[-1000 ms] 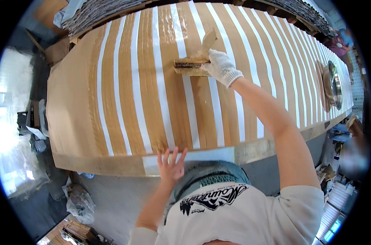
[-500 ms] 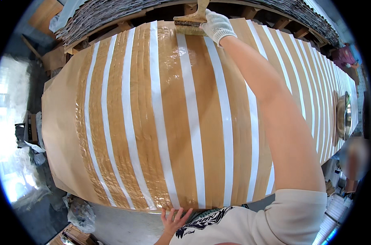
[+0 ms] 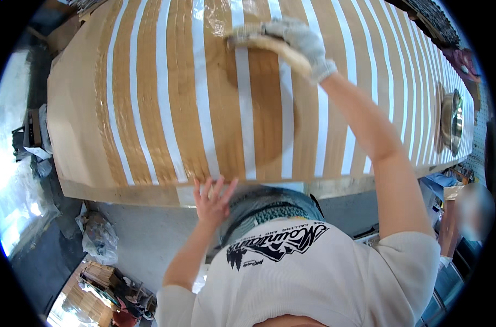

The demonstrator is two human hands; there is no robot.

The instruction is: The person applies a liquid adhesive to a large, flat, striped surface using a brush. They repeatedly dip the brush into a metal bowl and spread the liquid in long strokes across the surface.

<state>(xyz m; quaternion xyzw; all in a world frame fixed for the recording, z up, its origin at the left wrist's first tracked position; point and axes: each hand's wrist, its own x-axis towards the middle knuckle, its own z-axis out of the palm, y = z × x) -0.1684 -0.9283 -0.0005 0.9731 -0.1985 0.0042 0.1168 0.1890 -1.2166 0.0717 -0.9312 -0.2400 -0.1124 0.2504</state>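
Observation:
My right hand [image 3: 303, 44], in a white knit glove, is closed around a wide flat brush [image 3: 280, 50] with a pale wooden handle. The brush lies low over the far part of overlapping brown sheets [image 3: 220, 109] striped with white bands; motion blurs its bristle end. To the left of the brush the brown is darker and glossy, as if wet. At the near edge my bare left hand [image 3: 211, 203] rests with its fingers spread, the tips touching the sheets' border. It holds nothing.
A shiny metal bowl [image 3: 452, 122] stands at the right end of the striped sheets. Beyond the far edge are stacked layers [image 3: 430, 19]. A clear plastic bag [image 3: 99, 237] sits on the floor at lower left, with cardboard and clutter [image 3: 98, 294] nearer me.
My right hand has brought the brush from the far edge nearer to me, its handle now tilted toward me. The whole view has shifted, showing more of my shirt. My left hand stays at the near edge.

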